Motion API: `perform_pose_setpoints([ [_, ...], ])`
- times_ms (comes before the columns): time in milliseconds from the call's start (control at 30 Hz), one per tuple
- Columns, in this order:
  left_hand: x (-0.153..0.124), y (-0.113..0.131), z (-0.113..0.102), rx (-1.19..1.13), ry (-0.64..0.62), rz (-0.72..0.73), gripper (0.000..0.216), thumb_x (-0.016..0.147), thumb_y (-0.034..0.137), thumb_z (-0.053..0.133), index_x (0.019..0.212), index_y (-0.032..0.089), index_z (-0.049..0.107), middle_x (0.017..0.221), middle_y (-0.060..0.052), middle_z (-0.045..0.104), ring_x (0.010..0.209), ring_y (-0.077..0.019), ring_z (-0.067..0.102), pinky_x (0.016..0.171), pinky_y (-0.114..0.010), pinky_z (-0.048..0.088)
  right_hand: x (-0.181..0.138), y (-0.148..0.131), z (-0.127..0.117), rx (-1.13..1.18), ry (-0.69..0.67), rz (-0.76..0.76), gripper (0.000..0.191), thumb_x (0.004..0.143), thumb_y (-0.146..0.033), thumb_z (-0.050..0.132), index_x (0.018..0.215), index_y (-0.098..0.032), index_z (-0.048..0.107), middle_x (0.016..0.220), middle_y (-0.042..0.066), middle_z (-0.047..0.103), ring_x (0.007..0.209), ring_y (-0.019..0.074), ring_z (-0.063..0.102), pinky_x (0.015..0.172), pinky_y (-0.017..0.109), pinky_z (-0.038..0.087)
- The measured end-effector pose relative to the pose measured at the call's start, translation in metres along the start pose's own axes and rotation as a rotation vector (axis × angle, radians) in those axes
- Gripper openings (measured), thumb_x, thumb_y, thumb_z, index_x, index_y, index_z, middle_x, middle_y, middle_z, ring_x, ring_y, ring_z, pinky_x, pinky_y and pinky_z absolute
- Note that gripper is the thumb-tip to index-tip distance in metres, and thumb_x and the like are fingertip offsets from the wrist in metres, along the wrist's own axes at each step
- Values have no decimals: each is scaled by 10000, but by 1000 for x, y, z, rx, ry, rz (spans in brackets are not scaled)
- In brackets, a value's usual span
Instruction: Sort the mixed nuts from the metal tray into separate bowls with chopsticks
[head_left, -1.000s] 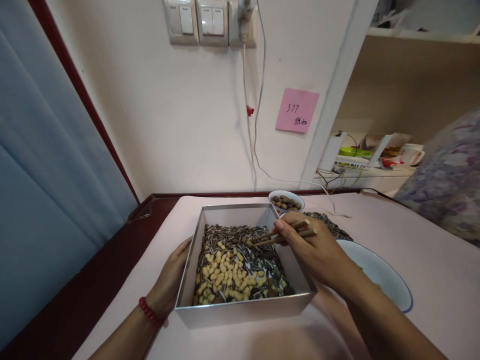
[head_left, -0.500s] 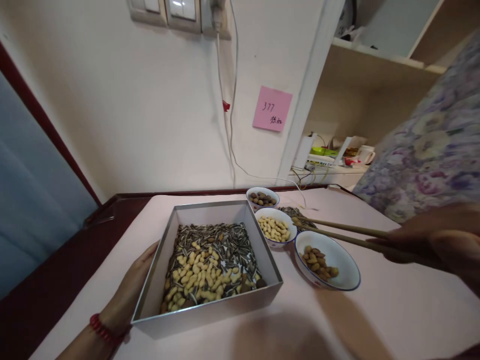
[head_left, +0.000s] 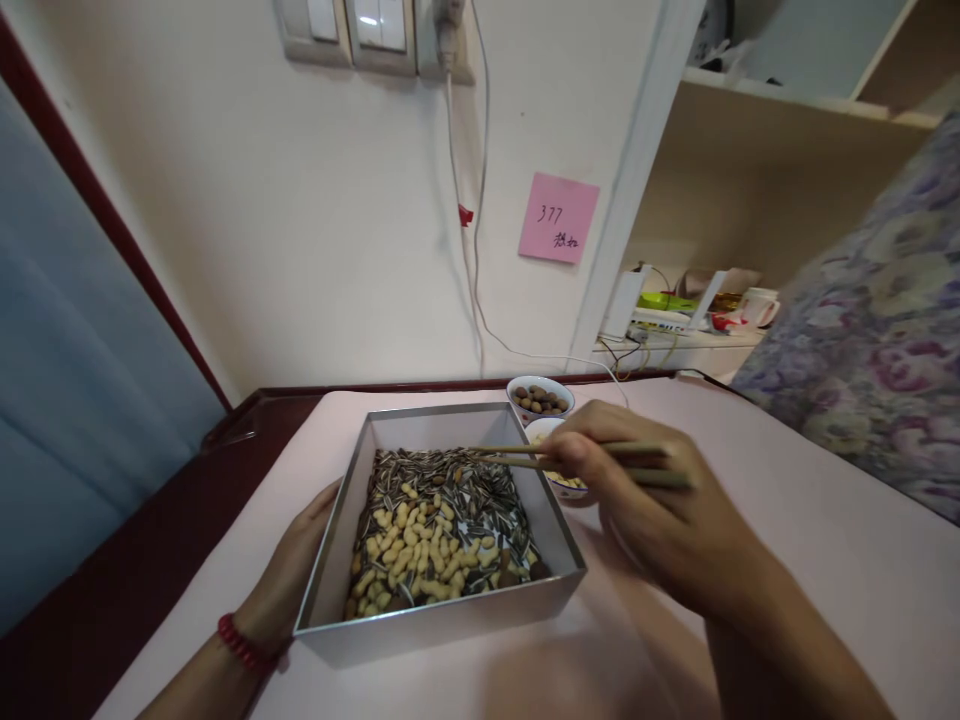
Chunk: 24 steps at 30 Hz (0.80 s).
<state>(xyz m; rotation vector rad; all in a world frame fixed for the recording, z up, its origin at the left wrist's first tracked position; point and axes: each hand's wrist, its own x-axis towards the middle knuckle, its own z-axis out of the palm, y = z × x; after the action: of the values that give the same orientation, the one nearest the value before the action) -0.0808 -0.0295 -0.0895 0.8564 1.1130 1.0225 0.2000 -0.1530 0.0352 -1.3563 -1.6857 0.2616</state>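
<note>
Silver box (head_left: 442,622); striped black-white seeds (head_left: 450,470); pale yellow peanuts (head_left: 409,550); pink note (head_left: 558,218); red bracelet (head_left: 240,645).

Brushed matt metal box (head_left: 420,622), smooth wooden chopsticks (head_left: 517,456), glossy ceramic bowl (head_left: 517,388), matt pink tablecloth (head_left: 825,560).

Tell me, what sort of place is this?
Likely a lived-in room at home, not a workshop: a cloth-covered table stands against a wall with light switches and a pink sticky note, beside a cluttered shelf. The right hand holds chopsticks over a box of seeds and peanuts.
</note>
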Motion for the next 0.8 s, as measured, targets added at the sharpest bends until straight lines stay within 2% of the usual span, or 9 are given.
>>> perform_pose_setpoints([
  [100, -1, -1, 1, -9, 5, -1, 546, 736, 208, 765, 1263, 197, 626, 878, -45, 799, 781, -277, 760, 652, -302, 614, 13, 18, 29, 22, -89, 30, 307, 986, -355, 479, 735, -203, 571, 734, -13, 583, 699, 135, 538, 650, 279, 401],
  [233, -1, -1, 2, -24, -11, 21, 562, 725, 126, 744, 1271, 187, 625, 956, -88, 792, 811, -275, 763, 672, -318, 623, 19, 39, 48, -12, -146, 60, 289, 977, -362, 490, 772, -196, 606, 749, -8, 599, 711, 144, 547, 669, 281, 390],
  [400, -3, 1, 5, -21, 11, -3, 532, 752, 153, 735, 1273, 188, 634, 1029, -103, 782, 845, -280, 761, 685, -321, 627, 20, 46, 55, -30, -157, 74, 305, 973, -377, 487, 761, -194, 608, 733, -5, 607, 691, 146, 552, 636, 266, 379],
  [567, -2, 0, 3, -31, 9, 14, 522, 771, 204, 731, 1283, 187, 633, 970, -89, 793, 767, -266, 765, 722, -342, 620, 22, 46, 55, -39, -145, 66, 309, 973, -372, 480, 747, -194, 593, 732, 0, 598, 694, 151, 543, 641, 268, 374],
  [800, -4, 3, 5, -20, 18, 6, 538, 771, 195, 728, 1294, 153, 607, 980, -99, 789, 732, -258, 762, 685, -334, 621, 23, 52, 59, -36, -114, 49, 318, 975, -345, 473, 701, -195, 531, 700, -13, 553, 664, 141, 507, 634, 273, 358],
])
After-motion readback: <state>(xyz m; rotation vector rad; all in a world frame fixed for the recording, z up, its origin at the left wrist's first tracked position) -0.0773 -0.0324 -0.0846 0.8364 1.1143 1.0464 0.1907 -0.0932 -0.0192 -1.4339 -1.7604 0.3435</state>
